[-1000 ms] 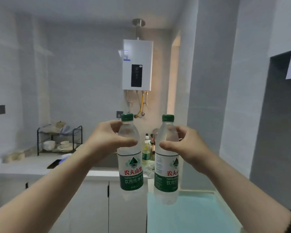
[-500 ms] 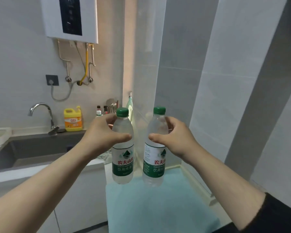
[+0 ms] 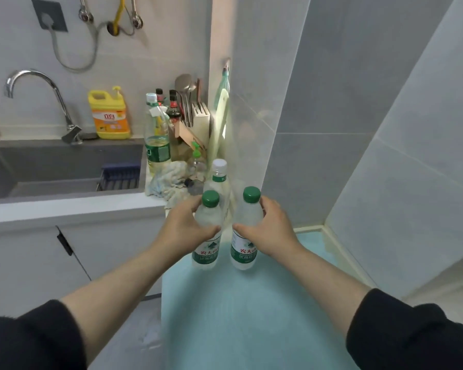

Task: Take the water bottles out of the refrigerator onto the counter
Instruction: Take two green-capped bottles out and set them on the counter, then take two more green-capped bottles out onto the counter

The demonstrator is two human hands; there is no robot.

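You had your left hand (image 3: 183,231) clenched on one green-capped water bottle (image 3: 207,231), your right hand (image 3: 269,231) on another (image 3: 245,229), both upright over the pale-blue counter (image 3: 251,316), presumably for setting down.

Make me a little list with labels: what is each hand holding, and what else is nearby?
left hand: holds left green-capped bottle
right hand: holds right green-capped bottle
bottles: upright, at the light blue surface; contact unclear
behind them: white-capped bottle
by sink: yellow detergent jug, faucet
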